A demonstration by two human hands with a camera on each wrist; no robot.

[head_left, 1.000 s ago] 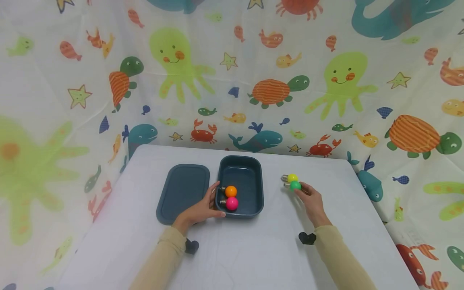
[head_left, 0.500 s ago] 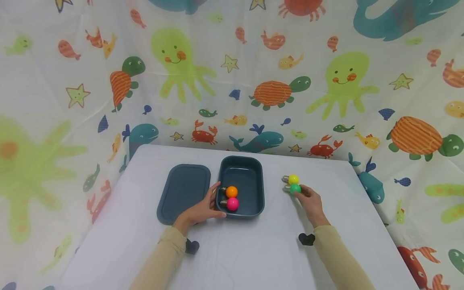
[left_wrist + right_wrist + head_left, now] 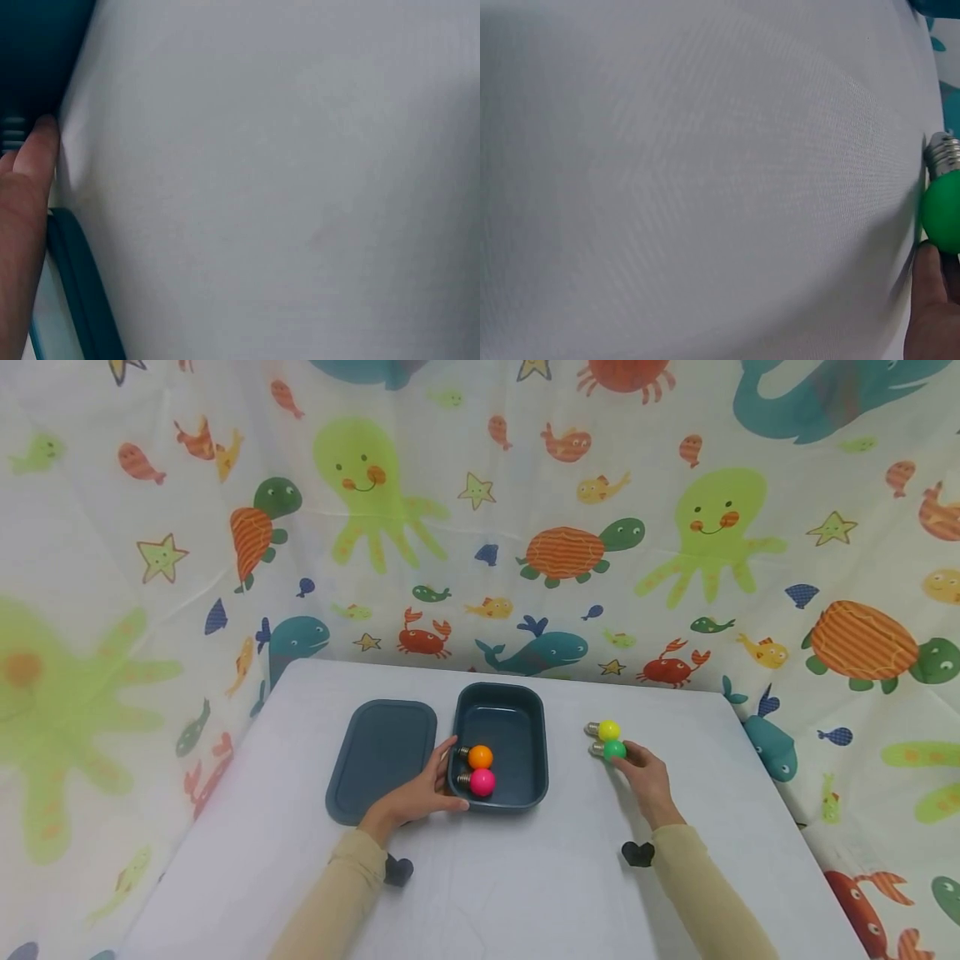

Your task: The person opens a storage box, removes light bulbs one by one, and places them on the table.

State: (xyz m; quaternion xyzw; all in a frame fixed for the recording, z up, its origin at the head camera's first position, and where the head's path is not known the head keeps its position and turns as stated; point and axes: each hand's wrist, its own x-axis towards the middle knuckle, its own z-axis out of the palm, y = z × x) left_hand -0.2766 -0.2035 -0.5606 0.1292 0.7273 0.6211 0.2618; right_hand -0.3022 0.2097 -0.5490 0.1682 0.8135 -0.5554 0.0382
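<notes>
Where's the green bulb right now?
In the head view, the green bulb is right of the dark container, touched by the right hand, with the yellow bulb just beyond it.

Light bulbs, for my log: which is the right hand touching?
Only the green bulb; the yellow bulb lies beyond it, the orange bulb and pink bulb inside the container.

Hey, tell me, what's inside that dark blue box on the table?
Inside the box are an orange bulb and a pink bulb, side by side along the left wall. Much of its floor shows around them; the patches directly beneath the bulbs are covered.
</notes>
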